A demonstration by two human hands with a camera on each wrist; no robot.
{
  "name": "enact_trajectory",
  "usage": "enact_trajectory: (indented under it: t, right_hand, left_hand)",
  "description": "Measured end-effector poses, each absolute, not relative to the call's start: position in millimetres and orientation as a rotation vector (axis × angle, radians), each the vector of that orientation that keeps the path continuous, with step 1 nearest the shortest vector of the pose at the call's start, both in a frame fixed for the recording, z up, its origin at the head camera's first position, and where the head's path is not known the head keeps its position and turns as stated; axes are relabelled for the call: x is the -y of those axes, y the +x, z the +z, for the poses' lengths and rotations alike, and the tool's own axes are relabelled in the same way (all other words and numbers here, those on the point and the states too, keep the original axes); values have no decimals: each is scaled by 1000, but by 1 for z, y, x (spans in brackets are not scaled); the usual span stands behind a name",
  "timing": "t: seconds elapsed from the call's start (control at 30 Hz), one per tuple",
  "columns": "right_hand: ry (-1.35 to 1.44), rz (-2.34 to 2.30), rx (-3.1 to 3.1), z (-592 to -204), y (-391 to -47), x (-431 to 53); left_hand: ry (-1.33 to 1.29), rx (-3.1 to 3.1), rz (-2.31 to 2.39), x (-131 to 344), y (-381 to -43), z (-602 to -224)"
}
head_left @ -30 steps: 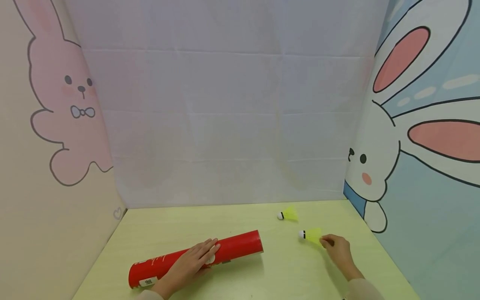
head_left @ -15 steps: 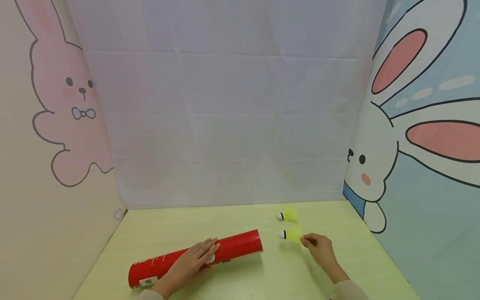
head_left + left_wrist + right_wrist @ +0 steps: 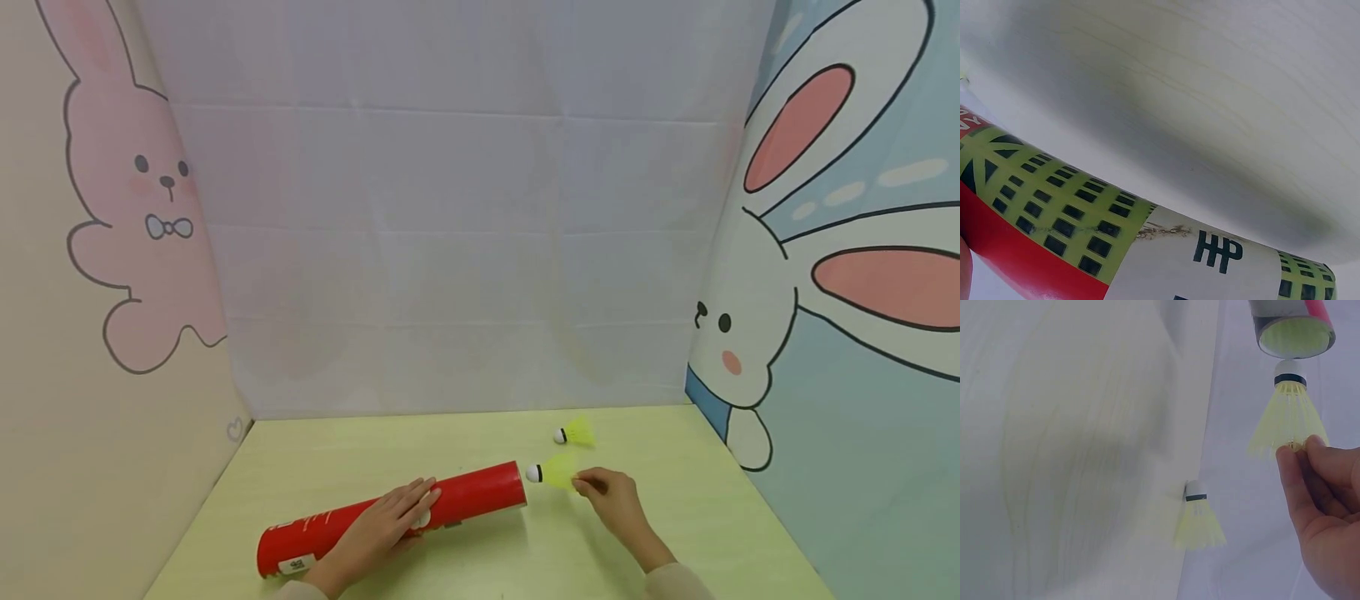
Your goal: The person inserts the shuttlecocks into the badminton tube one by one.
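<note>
A long red shuttlecock tube lies slantwise in the head view, its right end lifted off the table. My left hand grips it around the middle, fingers over the top and thumb on the near side. The left wrist view shows the tube's printed side close up. With thumb and fingertips, my right hand pinches the skirt rim of a yellow shuttlecock. Its white cork points left, a short way from the tube's open end. Inside that mouth, the right wrist view shows a pale greenish-yellow lining.
A second yellow shuttlecock lies on the pale yellow table, farther back. White cloth hangs behind the table. Side panels with rabbit drawings stand at left and right.
My right hand has carried the pinched shuttlecock leftward, bringing its cork close to the tube's open end. The left hand, tube and second shuttlecock have stayed in place.
</note>
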State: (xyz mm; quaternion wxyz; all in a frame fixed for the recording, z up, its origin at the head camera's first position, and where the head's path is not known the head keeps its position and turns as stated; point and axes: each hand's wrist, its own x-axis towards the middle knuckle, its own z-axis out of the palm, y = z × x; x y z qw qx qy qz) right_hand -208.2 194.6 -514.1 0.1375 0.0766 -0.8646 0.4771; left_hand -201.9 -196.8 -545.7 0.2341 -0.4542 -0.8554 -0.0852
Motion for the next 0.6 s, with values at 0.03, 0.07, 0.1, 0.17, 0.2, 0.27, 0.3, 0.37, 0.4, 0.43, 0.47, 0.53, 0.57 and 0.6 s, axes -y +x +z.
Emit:
enact_trajectory:
  t: [0.03,0.07,0.1,0.17,0.2,0.27,0.3,0.37,0.4,0.43,0.47,0.53,0.57,0.6]
  right_hand:
    - [237,1385,2493,-514,-208,-192]
    - [252,1388,2485,-515,-209,-190]
    - [270,1383,2483,-515,-209,-188]
    - [313,1384,2484,-516,-210,-184]
    - [340,1384,2488,-516,-210,-181]
    - [391,1394,2496,-518,-210,-177]
    - [416,1398,2498,-519,-210,-175]
    - [460,1412,2493,-520,-210,-171]
    - [478,1419,2489,-520,-210,-169]
    - [492,1425,2483,-521,-210,-167]
    - [504,1431,2478,-521,-210,-165]
    - [524,1440,2470,-521,-210,-161]
    - [532,1441,2467,-521,-210,-160]
    - [537,1439,2469,-521,-210,-158]
  left_hand:
    - [-1245,2353,-231,197,-202,-546]
    - [-1245,2353,-231,196,-202,-546]
    - [-1244,2355,-230,196,-202,-546]
    - [-1246,2355,-231,196,-203,-546]
    - [-1245,2359,-231,195,-202,-546]
    - [-1246,2360,-236,195,-203,-546]
    - [-1249,2357,-237,194,-203,-546]
    - [-1252,2359,-238,193,-203,-545]
    - [-1253,2361,-237,193,-203,-545]
    - [-1255,2363,-240,193,-204,-545]
    - [-1258,2360,-242,193,-204,-545]
    - [-1261,2358,-246,193,-204,-545]
    - [-1262,2355,-249,193,-205,-545]
    - [-1263,2352,-253,193,-205,-546]
